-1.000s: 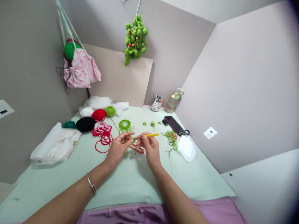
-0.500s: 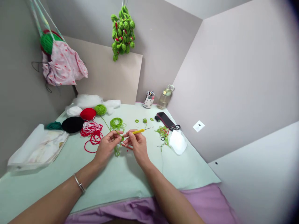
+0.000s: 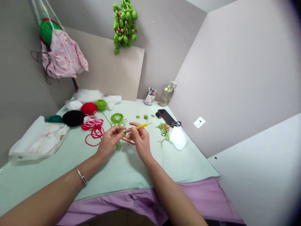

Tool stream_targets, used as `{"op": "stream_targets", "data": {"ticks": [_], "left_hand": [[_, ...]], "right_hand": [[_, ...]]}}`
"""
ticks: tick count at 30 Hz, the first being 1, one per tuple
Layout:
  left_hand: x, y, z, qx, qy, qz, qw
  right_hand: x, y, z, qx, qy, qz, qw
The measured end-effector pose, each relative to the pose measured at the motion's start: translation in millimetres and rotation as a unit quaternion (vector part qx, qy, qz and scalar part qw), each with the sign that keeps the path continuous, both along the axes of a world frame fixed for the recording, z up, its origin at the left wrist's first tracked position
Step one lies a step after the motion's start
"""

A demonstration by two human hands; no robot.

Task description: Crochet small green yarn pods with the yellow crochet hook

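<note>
My left hand (image 3: 110,139) is closed, thumb and fingers pinching a small green crochet piece (image 3: 124,134) with green yarn. Close on its right, my right hand (image 3: 139,138) is closed around a yellow-handled crochet hook (image 3: 142,126). The hook's metal shaft points right, away from the green piece. Loose green yarn (image 3: 117,118) lies coiled just beyond the hands, and a strand runs back to a green yarn ball (image 3: 101,104). Under the hands, an orange-red tool (image 3: 130,142) lies on the table, partly hidden.
At left are a red yarn ball (image 3: 88,108), a black yarn ball (image 3: 73,118), tangled red yarn (image 3: 94,133) and white stuffing (image 3: 87,94). A phone (image 3: 166,116), yarn scraps (image 3: 164,129) and a white object (image 3: 178,138) lie right. A water bottle (image 3: 166,95) stands behind.
The whole view has shifted, so the scene sits slightly higher. My right hand with the hook has moved slightly right, away from the green piece; my left hand keeps its pinch.
</note>
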State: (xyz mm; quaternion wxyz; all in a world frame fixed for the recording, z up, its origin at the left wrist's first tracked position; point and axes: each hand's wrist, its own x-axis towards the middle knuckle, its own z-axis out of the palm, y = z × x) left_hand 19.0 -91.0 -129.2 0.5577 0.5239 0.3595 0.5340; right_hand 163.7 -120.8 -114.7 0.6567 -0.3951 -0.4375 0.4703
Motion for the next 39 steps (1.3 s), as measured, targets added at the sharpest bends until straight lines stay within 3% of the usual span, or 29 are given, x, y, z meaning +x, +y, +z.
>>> {"op": "stream_targets", "data": {"ticks": [16,23,30,35,39], "left_hand": [[1.6,-6.8,4.0,0.012,-0.022,-0.033,0.999],[3.2,-10.3,7.8,0.008,-0.039,-0.046,0.998],[7.2,-34.6,28.8,-0.016,-0.052,-0.089,0.995],[7.3,-57.3,39.3,-0.071,-0.085,-0.115,0.987],[5.3,-71.5,40.7,-0.099,-0.106,-0.087,0.986]], "right_hand": [[12.8,-5.7,2.2,0.01,0.014,0.035,0.999],[9.7,-13.6,6.4,0.036,0.016,0.012,0.999],[9.6,-47.4,10.7,0.099,0.057,-0.033,0.993],[7.7,-58.8,17.2,0.088,0.154,0.03,0.984],[3.2,-63.8,17.0,0.094,0.115,0.035,0.988]]}}
